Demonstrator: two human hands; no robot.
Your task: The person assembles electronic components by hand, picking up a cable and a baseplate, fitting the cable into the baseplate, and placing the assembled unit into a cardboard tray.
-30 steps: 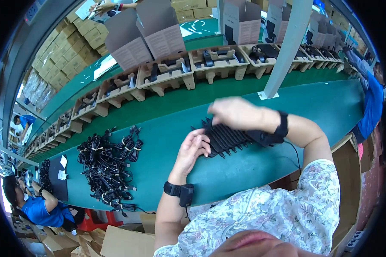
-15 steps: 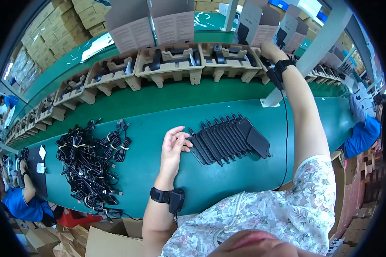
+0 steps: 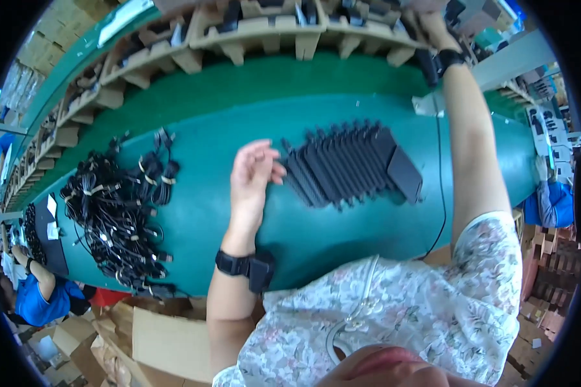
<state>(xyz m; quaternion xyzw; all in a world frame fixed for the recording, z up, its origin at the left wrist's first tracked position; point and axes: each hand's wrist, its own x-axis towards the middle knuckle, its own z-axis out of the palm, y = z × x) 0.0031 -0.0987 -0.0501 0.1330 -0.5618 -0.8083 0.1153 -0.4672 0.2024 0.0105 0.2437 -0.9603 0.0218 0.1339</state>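
A slanting row of flat black textured pieces (image 3: 345, 166), with short pegs along their edges, lies on the green table. My left hand (image 3: 257, 164) is beside the row's left end with loosely curled fingers, open and holding nothing. At the upper edge, my right hand (image 3: 434, 22) reaches to the moulded brown trays (image 3: 265, 39); its fingers are blurred and partly cut off, so what it touches is unclear. Dark parts sit in these trays. To the left of my left hand lies a heap of tied black cables (image 3: 110, 216), with a few smaller cable bundles (image 3: 150, 169) next to it.
A grey post (image 3: 510, 68) stands beside my right forearm. A thin black cord (image 3: 442, 187) hangs from my right wrist. Co-workers in blue sit at left (image 3: 45, 300) and right (image 3: 552, 205). An open cardboard box (image 3: 168, 342) is below the table's front edge.
The view has tipped so the trays and my right hand sit higher, and the cartons behind have mostly left the picture. My right arm stays stretched out; my left hand remains by the black row.
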